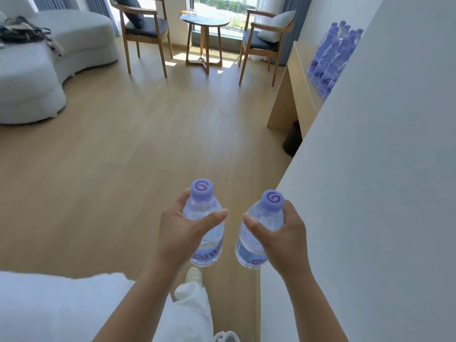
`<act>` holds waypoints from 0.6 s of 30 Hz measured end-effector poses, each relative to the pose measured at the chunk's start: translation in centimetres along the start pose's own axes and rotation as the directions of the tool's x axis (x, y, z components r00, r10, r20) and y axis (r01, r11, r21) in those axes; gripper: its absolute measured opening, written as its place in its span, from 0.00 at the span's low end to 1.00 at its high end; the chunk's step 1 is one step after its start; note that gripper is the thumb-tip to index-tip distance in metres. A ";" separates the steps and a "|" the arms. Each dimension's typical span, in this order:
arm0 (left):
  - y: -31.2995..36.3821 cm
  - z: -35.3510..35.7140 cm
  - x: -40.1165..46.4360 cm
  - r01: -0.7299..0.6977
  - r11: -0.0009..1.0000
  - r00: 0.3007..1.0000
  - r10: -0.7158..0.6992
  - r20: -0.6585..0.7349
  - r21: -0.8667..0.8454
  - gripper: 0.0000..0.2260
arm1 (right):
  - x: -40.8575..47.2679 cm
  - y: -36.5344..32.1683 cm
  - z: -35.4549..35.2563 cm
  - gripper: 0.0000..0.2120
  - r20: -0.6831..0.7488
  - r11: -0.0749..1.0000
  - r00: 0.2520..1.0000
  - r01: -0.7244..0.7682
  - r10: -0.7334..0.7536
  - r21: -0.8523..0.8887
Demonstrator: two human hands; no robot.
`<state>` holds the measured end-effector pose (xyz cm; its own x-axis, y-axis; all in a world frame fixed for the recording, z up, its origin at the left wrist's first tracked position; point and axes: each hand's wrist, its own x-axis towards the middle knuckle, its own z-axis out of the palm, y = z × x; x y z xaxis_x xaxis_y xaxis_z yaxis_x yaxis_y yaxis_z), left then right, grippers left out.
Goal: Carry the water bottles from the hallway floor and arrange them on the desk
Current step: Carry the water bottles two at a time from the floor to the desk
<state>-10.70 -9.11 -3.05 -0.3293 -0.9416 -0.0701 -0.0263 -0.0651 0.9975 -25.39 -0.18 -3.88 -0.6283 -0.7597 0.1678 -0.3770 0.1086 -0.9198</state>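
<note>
Hidden: wall is cutting off part of the bottle group standing on the bench.
Left hand: fingers wrapping left bottle, upright, cap up.
Right hand: fingers wrapping right bottle, upright, beside the wall.

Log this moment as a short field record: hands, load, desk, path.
left hand: grips clear plastic water bottle with purple cap, upright
right hand: grips second clear purple-capped bottle, upright
light wooden desk: ahead on the right, cluster of matching bottles standing on it
path: bare wooden floor ahead
</note>
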 end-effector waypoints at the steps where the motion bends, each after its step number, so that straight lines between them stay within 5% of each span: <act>1: 0.3 0.2 2.8 -0.003 1.000 1.000 0.003 0.016 0.003 0.18 | 2.5 0.1 0.9 0.15 -0.017 1.000 1.000 0.002 -0.003 -0.005; 7: 3.3 0.8 19.0 -0.032 0.998 0.996 0.026 0.088 0.062 0.18 | 16.6 -1.0 5.3 0.16 -0.154 1.000 0.988 -0.023 0.024 0.014; 18: 3.5 6.3 39.7 0.040 0.998 0.988 -0.048 0.148 0.056 0.16 | 37.1 2.6 9.1 0.16 -0.184 0.998 0.981 -0.068 0.063 -0.019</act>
<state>-29.79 -44.69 -2.33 -0.4637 -0.8782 -0.1174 -0.0919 -0.0842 0.9922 -43.48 -33.87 -3.28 -0.7656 -0.6200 0.1718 -0.3464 0.1722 -0.9222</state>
